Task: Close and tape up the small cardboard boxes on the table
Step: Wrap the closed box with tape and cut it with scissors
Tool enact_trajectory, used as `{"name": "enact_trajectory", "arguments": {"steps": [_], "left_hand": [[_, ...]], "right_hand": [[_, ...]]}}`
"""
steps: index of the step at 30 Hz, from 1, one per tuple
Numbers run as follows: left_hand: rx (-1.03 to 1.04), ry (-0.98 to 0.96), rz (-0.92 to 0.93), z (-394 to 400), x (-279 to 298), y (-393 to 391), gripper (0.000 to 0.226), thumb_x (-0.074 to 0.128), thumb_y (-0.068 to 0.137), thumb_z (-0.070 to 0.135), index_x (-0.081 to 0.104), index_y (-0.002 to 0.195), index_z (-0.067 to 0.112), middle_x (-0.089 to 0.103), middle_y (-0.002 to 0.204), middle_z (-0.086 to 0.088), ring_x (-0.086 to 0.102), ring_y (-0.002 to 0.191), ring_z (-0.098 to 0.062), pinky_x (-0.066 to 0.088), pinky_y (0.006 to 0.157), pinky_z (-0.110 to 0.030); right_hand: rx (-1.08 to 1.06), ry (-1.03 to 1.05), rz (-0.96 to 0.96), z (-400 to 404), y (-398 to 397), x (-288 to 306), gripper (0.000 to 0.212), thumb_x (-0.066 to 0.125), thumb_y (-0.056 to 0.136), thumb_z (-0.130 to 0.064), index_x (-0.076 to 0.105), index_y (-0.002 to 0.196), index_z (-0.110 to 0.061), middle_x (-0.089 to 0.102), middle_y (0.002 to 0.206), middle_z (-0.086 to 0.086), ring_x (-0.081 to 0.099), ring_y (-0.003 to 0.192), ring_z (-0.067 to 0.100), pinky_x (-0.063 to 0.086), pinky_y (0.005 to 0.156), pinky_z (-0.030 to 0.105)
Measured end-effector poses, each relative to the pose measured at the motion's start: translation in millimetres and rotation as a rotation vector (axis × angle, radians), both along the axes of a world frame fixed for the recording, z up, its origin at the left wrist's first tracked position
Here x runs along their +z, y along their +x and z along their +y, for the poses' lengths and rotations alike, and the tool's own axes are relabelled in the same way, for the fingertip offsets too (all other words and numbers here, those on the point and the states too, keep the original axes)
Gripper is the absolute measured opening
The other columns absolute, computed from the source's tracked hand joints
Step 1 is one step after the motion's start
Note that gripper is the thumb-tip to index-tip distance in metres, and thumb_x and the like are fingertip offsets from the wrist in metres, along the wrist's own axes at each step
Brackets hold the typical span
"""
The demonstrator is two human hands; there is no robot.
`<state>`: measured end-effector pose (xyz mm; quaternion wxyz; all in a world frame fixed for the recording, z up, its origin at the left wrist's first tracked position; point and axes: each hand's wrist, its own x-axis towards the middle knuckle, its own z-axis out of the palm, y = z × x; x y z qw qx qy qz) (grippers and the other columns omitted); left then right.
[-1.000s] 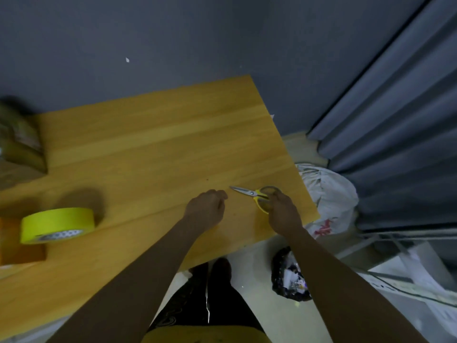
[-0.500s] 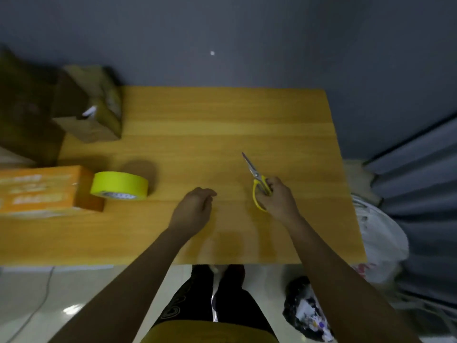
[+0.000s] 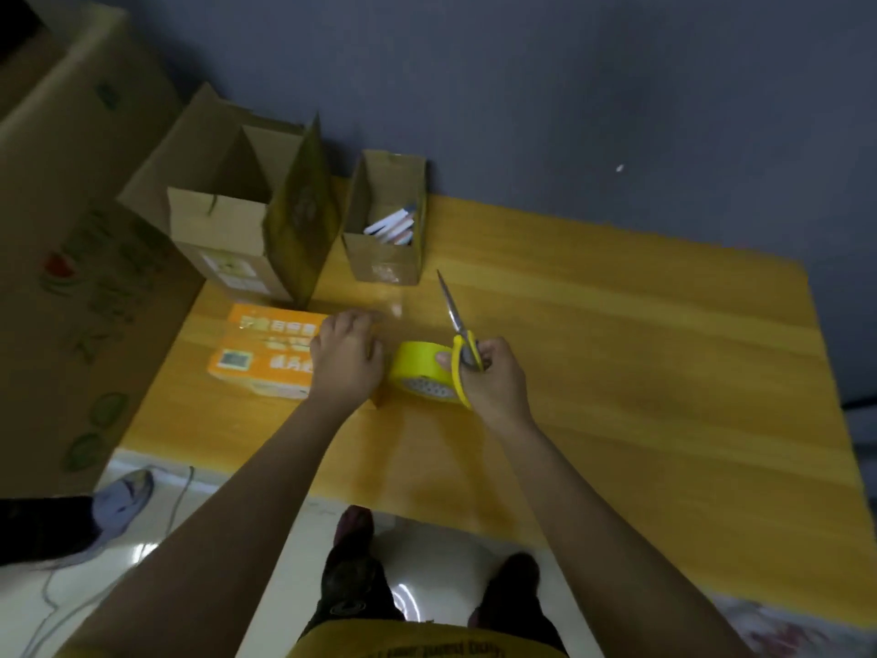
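Note:
My right hand (image 3: 496,377) grips yellow-handled scissors (image 3: 458,332), blades pointing up and away. Its thumb touches the yellow tape roll (image 3: 420,377), which lies on the wooden table (image 3: 617,372) just left of that hand. My left hand (image 3: 346,356) rests with curled fingers on the right end of a flat orange box (image 3: 265,353). Behind it stands an open cardboard box (image 3: 232,230) with raised flaps. A smaller open cardboard box (image 3: 387,220) holding white and pink items sits to its right, against the wall.
A large printed cardboard carton (image 3: 80,258) stands off the table's left edge. The grey wall (image 3: 569,87) runs behind the table. Below the near edge are my legs and shoes (image 3: 351,553), a cable and another person's shoe (image 3: 123,501) on the glossy floor.
The view swung left, bringing the open boxes and carton into sight. My right hand carried the scissors to the tape roll. My left hand reached onto the orange box.

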<state>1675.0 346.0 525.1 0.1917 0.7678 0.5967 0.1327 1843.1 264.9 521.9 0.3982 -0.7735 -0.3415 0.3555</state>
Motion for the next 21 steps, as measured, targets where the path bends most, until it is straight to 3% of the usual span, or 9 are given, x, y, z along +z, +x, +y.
{"name": "enact_trajectory", "arguments": {"steps": [3,6,10,14,17,21], "left_hand": [[-0.195,-0.046,0.029,28.9,-12.0,-15.3,0.041,0.05,0.096,0.029,0.049,0.137,0.022,0.034,0.152,-0.002,0.024,0.141,-0.024,0.02,0.109,-0.041],[-0.394,-0.214,0.09,52.6,-25.1,-22.8,0.051,0.043,0.097,0.047,0.034,0.146,0.033,0.013,0.16,0.005,0.006,0.147,-0.017,0.003,0.115,-0.044],[-0.571,-0.292,0.313,64.4,-45.0,-40.7,0.06,0.037,0.098,0.05,0.013,0.152,0.036,0.0,0.161,0.005,-0.004,0.147,-0.017,-0.002,0.115,-0.053],[-0.601,-0.275,0.306,66.1,-46.2,-46.4,0.055,0.036,0.098,0.051,0.022,0.149,0.038,0.001,0.16,0.004,-0.005,0.147,-0.018,-0.001,0.113,-0.054],[-0.596,-0.306,0.317,65.2,-42.1,-42.1,0.046,0.036,0.099,0.048,0.033,0.144,0.038,-0.002,0.16,0.002,-0.009,0.147,-0.021,-0.005,0.113,-0.056],[-0.612,-0.352,0.347,65.8,-35.1,-35.7,0.044,0.037,0.1,0.044,0.034,0.143,0.034,-0.004,0.16,0.0,-0.011,0.147,-0.026,-0.005,0.114,-0.058]], "right_hand": [[-0.075,-0.009,-0.074,20.2,-28.9,-7.4,0.038,0.078,0.08,-0.034,0.051,0.093,-0.011,0.051,0.075,-0.01,0.053,0.068,0.017,0.04,0.059,0.033],[-0.092,-0.063,-0.171,27.6,-41.8,-15.1,0.034,0.077,0.082,-0.025,0.046,0.092,-0.015,0.06,0.083,0.006,0.061,0.078,0.03,0.046,0.064,0.041],[-0.266,-0.063,-0.214,18.5,-30.4,-16.7,0.036,0.081,0.075,-0.014,0.047,0.087,-0.014,0.056,0.079,0.003,0.057,0.075,0.022,0.032,0.056,0.025],[-0.339,-0.125,-0.2,4.9,-18.1,-16.4,0.036,0.08,0.078,-0.017,0.048,0.091,-0.007,0.055,0.082,0.003,0.053,0.079,0.018,0.034,0.051,0.012],[-0.351,-0.14,-0.234,1.4,-21.7,-18.0,0.037,0.076,0.083,-0.023,0.053,0.098,0.002,0.054,0.079,0.002,0.051,0.075,0.02,0.03,0.053,0.022],[-0.457,-0.072,-0.234,3.1,-32.3,-8.0,0.029,0.071,0.087,-0.028,0.052,0.091,-0.006,0.047,0.065,-0.013,0.05,0.065,0.019,0.028,0.051,0.023]]}}
